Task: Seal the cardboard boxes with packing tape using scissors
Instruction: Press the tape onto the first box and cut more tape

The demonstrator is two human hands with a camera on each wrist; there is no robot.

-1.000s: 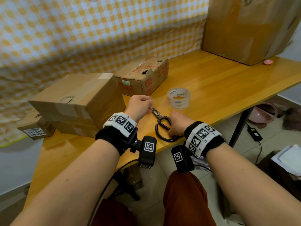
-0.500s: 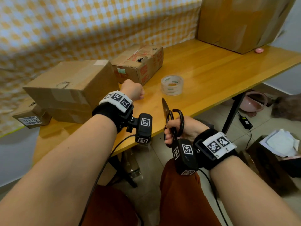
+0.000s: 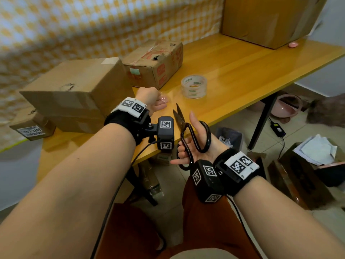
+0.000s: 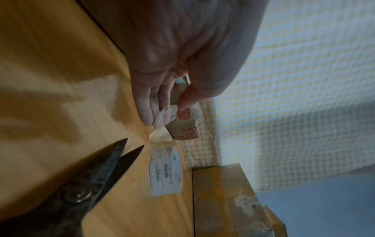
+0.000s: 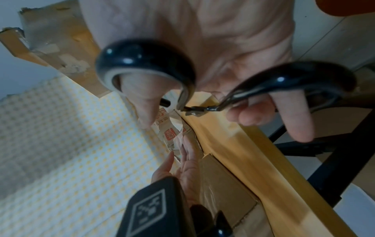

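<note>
Makeshift packing corner in a home, long honey-coloured wooden table [image 3: 242, 58] on black metal legs, yellow-and-white checked cloth backdrop [image 3: 93, 21], worn brown cardboard boxes [image 3: 74, 86], pale tiled floor [image 3: 233, 118], pink plastic basin [image 3: 287, 107], black power adapter [image 3: 278, 128], loose white papers [image 3: 317, 150]

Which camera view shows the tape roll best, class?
The head view: the whole tape roll lies flat on the table, unobstructed. The left wrist view shows it blurred, beside the scissors' tips. In the right wrist view I cannot make it out.
</note>
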